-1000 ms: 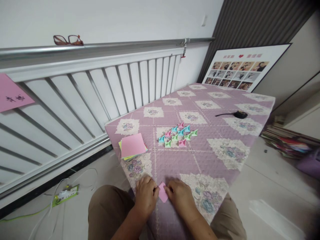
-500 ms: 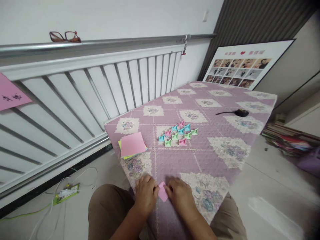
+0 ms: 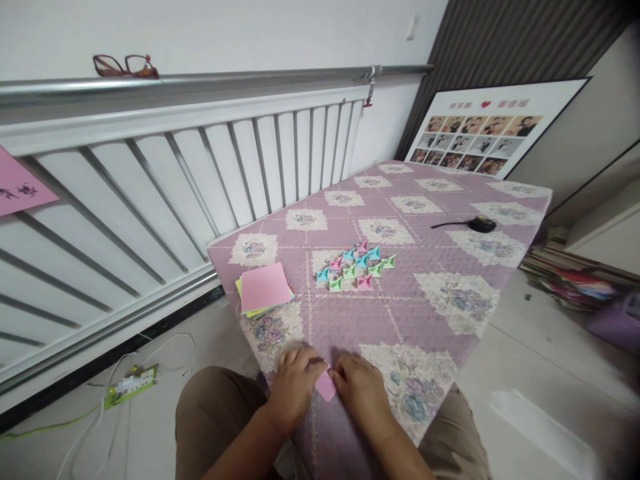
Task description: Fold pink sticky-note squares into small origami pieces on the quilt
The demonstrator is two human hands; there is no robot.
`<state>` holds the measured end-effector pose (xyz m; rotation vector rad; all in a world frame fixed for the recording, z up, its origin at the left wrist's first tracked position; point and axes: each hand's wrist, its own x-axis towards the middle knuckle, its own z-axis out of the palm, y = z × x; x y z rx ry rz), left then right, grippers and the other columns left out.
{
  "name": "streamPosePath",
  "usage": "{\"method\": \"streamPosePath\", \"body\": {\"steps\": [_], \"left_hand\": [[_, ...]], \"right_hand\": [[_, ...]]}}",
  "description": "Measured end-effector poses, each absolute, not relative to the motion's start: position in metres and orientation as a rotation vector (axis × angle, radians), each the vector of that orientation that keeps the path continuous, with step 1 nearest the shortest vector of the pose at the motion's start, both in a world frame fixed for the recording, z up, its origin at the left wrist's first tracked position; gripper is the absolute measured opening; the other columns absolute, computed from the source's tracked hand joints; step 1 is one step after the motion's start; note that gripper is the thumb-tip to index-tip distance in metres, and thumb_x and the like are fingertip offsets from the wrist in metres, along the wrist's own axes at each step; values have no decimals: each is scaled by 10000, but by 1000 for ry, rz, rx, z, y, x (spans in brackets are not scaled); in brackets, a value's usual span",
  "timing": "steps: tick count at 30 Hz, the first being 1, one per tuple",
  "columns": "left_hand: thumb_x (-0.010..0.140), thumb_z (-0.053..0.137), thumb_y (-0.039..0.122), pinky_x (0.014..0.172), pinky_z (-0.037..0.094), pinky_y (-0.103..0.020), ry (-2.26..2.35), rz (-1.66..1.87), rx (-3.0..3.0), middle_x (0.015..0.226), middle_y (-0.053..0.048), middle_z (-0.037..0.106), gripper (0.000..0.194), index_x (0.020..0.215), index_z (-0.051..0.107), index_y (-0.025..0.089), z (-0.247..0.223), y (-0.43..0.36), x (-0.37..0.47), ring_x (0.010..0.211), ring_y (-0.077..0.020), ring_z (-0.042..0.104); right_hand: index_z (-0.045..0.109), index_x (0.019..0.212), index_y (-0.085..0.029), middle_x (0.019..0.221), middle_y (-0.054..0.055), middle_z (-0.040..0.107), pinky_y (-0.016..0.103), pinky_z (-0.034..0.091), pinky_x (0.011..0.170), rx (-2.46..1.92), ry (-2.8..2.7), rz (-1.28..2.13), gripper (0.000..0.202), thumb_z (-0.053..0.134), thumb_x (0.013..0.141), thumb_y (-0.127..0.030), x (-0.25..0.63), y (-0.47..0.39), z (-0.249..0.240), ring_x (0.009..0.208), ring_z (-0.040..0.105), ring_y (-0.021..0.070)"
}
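A small folded piece of pink paper (image 3: 326, 388) lies on the tablecloth close to the near corner of the table. My left hand (image 3: 296, 380) grips it from the left, its thumb and fingers over the upper edge. From the right, my right hand (image 3: 361, 385) presses the same paper with curled fingers. Parts of the paper are hidden under both hands. Beyond them sits a cluster of several small folded paper shapes (image 3: 361, 262) in pink, blue and green. A stack of square coloured paper (image 3: 266, 288), pink on top, rests to the left.
A flowered purple tablecloth (image 3: 350, 320) covers the table. A black object with a thin tail (image 3: 482, 225) lies at the right. The white radiator (image 3: 270, 160) runs along the left edge, with glasses (image 3: 126, 67) above it. A power strip (image 3: 131, 387) is on the floor.
My left hand has shifted slightly right and its fingers now cover more of the pink paper's upper part. My right hand stays nearly in place.
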<state>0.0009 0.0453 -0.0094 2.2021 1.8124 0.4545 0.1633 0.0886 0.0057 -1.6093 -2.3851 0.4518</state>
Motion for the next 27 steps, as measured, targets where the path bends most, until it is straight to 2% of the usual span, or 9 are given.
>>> {"method": "streamPosePath", "body": {"steps": [5, 12, 18, 21, 24, 27], "left_hand": [[970, 439, 291, 868, 302, -364, 1607, 356, 2423, 1221, 29, 583, 265, 1206, 550, 331, -10, 51, -5, 1099, -195, 440], [954, 464, 288, 869, 311, -364, 1629, 273, 2399, 1254, 29, 558, 305, 1242, 527, 365, -4, 52, -8, 1116, -198, 428], [945, 461, 270, 885, 316, -383, 1664, 236, 2384, 1268, 13, 539, 312, 1237, 526, 358, -4, 51, -7, 1123, -217, 419], [947, 452, 257, 901, 315, -396, 1668, 241, 2378, 1285, 13, 528, 315, 1235, 526, 363, -5, 50, -7, 1134, -223, 413], [952, 438, 258, 915, 310, -407, 1680, 255, 2351, 1308, 19, 509, 325, 1241, 521, 381, -6, 48, -7, 1154, -228, 402], [949, 443, 304, 941, 294, -424, 1715, 255, 2295, 1349, 22, 467, 325, 1240, 526, 423, -7, 49, -11, 1179, -242, 385]], "right_hand": [[584, 699, -218, 748, 7, 650, 274, 345, 688, -1603, -2377, 435, 129, 603, 822, -250, 163, 88, 5, 759, 582, 174], [585, 699, -228, 767, 3, 649, 303, 318, 671, -1671, -2319, 391, 165, 600, 831, -326, 171, 82, 4, 793, 583, 199], [609, 728, -229, 763, 4, 647, 324, 335, 690, -1619, -2274, 342, 138, 570, 847, -287, 179, 79, -7, 794, 586, 207], [645, 880, -230, 867, 26, 669, 342, 358, 737, -1466, -2260, 231, 139, 508, 885, -253, 180, 70, -15, 839, 588, 210], [618, 1089, -245, 979, 42, 673, 352, 367, 780, -1302, -2313, 137, 236, 448, 926, -257, 173, 54, -21, 875, 583, 201], [595, 1158, -235, 1075, 59, 667, 376, 365, 845, -1221, -2354, 26, 271, 463, 928, -294, 165, 43, -26, 947, 577, 217]]}}
